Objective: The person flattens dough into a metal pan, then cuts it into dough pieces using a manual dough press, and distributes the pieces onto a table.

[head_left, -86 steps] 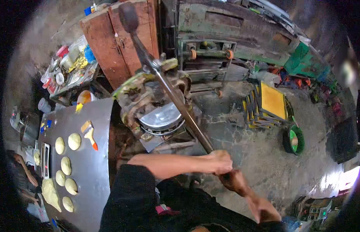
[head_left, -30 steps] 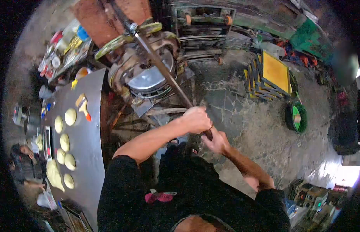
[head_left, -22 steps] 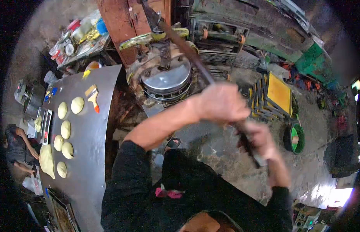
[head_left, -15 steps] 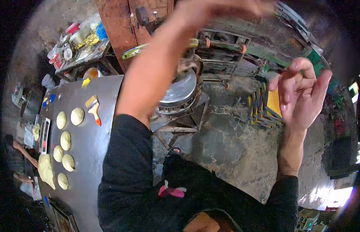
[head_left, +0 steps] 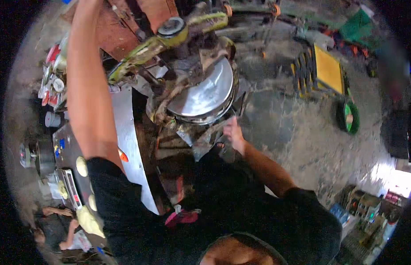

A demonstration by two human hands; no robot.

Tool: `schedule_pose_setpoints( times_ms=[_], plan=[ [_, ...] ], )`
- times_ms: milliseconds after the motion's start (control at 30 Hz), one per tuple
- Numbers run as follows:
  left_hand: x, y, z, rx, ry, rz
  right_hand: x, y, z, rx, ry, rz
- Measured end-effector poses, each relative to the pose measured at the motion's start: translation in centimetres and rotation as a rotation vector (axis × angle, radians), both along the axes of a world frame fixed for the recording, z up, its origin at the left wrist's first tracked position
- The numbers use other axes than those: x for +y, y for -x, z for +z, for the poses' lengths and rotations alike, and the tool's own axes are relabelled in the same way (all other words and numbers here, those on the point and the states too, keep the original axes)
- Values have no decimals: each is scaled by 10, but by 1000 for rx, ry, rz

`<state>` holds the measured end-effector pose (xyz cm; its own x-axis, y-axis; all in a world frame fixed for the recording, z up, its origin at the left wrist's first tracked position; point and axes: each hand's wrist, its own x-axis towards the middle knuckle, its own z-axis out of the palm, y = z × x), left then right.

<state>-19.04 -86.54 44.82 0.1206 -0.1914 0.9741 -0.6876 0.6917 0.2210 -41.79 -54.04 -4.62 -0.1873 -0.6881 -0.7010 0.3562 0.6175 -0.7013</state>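
My left forearm reaches up the left side of the head view, and its hand is cut off by the top edge. Low in front of the machine, my right hand point(head_left: 234, 134) has its fingers loosely stretched and holds nothing. Just beyond its fingertips is a large round metal bowl point(head_left: 207, 95), set in a machine with a worn yellow-green arm point(head_left: 146, 53). Left of the bowl lies the metal table point(head_left: 126, 119). My left arm hides much of this table, leaving a dough ball point(head_left: 81, 167) and the orange tip of a brush handle point(head_left: 123, 156) showing.
A dough slab point(head_left: 89, 221) lies near a box with a red display point(head_left: 72, 187) on the table's far side, where a person's arm point(head_left: 73, 227) reaches in. Yellow-topped stacked frames point(head_left: 327, 68) and a green basket point(head_left: 352, 117) stand on the floor at right.
The view has turned. My right hand has dropped from its raised spot at right to near the bowl. My left arm has swung left, taking its hand out of the frame.
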Motion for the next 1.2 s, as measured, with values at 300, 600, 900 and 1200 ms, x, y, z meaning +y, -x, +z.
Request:
schedule_pose_setpoints(
  times_ms=[300, 600, 900, 1200],
  plan=[
    [337, -57, -384, 244, -2213, -578, 0, 11, 6, -209, -25, -410],
    [343, 71, -454, 804, -2028, -1012, 213, 117, 30, 234, -11, -611],
    [394, 134, -431, 363, -2322, -1258, 393, 10, 116, 420, -130, -1191],
    [298, 100, -446, 4, -2303, -1536, 249, -152, 228, 567, 15, -1571]
  ],
)
